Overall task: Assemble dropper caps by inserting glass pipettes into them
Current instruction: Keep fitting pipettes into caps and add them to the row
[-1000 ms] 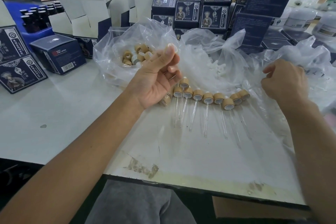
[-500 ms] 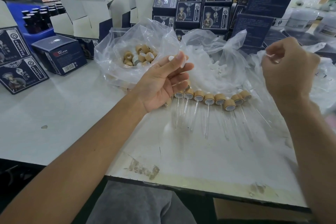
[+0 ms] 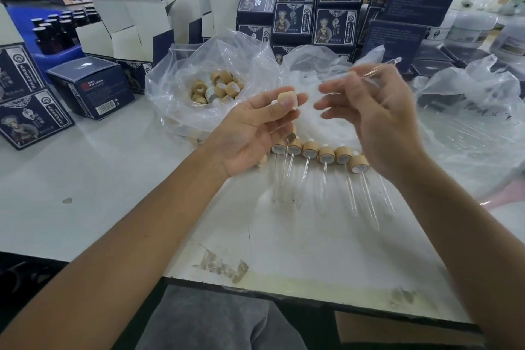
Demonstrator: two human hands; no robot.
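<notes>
Bright, even overhead light fills the scene; shadows on the white bench (image 3: 85, 179) are faint. The clear plastic bags (image 3: 199, 71) carry soft glare. Motion blurs the right hand (image 3: 377, 122). Wide-angle distortion bends the boxes (image 3: 25, 94) near the edges.

left hand (image 3: 250, 133) pinching dropper cap (image 3: 287, 98), right hand (image 3: 377, 122) holding glass pipette (image 3: 377, 68)

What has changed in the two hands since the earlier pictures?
The right hand rose from the bag at the right and moved left toward the cap, now pinching a glass pipette. The left hand lifted slightly, keeping its grip on the wooden cap. The row of finished droppers stayed in place.
</notes>
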